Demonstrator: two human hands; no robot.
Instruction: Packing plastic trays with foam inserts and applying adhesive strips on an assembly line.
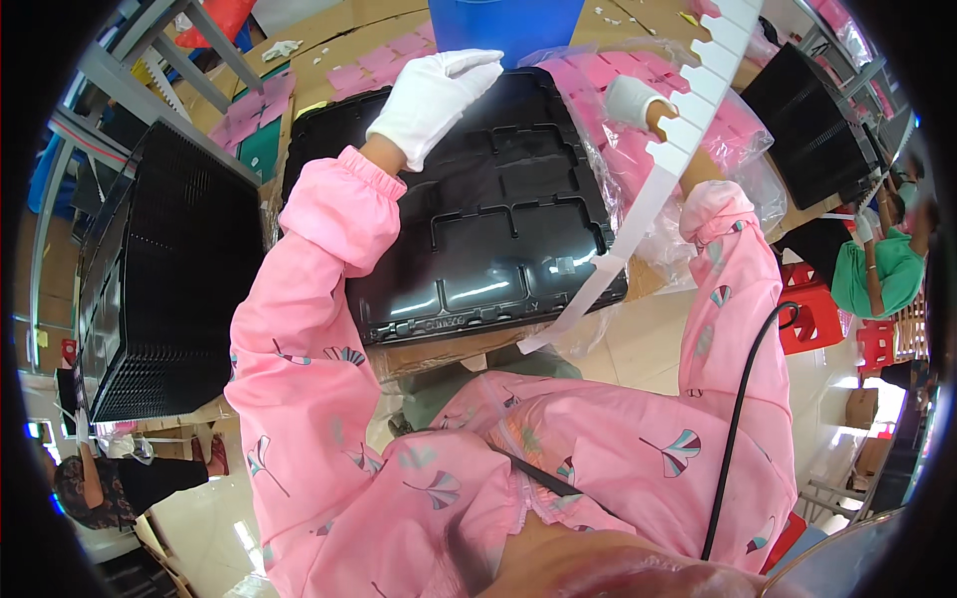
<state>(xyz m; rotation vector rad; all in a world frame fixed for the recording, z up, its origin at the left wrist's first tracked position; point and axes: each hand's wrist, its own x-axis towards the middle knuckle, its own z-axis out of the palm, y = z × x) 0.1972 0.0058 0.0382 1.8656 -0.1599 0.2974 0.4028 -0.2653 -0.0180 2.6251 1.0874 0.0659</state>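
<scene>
My left hand [434, 108], in a white glove, hangs over the far part of a black moulded plastic tray [478, 234]. Its fingers are stretched out toward the right, and nothing shows in them. My right hand [633, 102], also gloved, is beside the tray's far right corner, over pink pieces [608, 72] in clear plastic wrap [743, 130]. Its fingers are largely hidden. A long white strip with a notched edge [688, 125] slants across my right wrist and down over the tray's right side. Whether the right hand holds this strip cannot be told.
A blue bin [506, 30] stands behind the tray. Black ribbed crates [179, 269] are at the left, and another black crate [812, 125] is at the right. Grey metal frames [150, 50] rise at the far left. Red stools [805, 324] and a person in green [882, 274] are at the right.
</scene>
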